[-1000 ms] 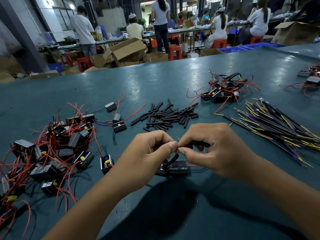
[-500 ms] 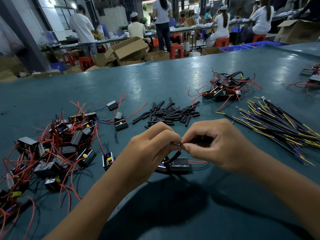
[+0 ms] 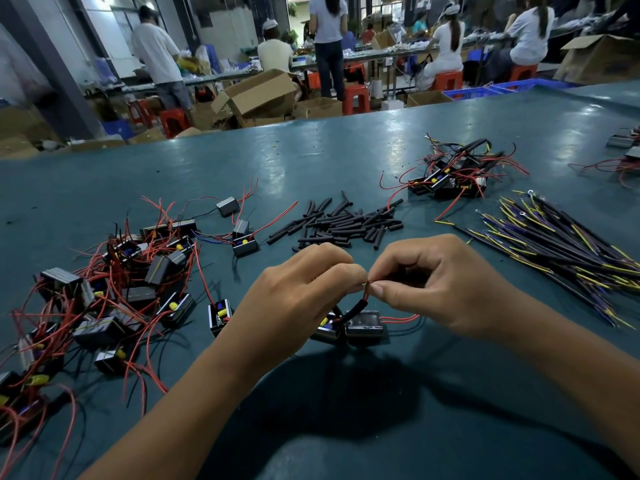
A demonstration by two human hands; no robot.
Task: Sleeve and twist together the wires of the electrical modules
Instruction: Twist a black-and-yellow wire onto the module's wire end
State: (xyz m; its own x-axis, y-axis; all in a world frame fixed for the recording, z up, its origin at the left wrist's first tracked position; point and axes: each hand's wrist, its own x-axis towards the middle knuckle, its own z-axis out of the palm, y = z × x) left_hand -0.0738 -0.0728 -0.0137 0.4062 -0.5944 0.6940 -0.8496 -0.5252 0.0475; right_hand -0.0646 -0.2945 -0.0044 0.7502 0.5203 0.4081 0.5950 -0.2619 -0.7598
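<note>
A: Both hands pinched one spot: left hand (image 3: 301, 299) and right hand (image 3: 440, 285) met fingertip to fingertip on the red wire ends (image 3: 367, 285), above two modules (image 3: 349, 327) lying on the table (image 3: 311, 161).

B: A black sleeve (image 3: 356, 308) already rode that lead (twisting under way, I'd judge).

A: Finished ones seemed few, in the far-right cluster (image 3: 450, 174). The loose sleeves (image 3: 343, 223) and the big left pile of modules (image 3: 114, 292) said most remained.
</note>
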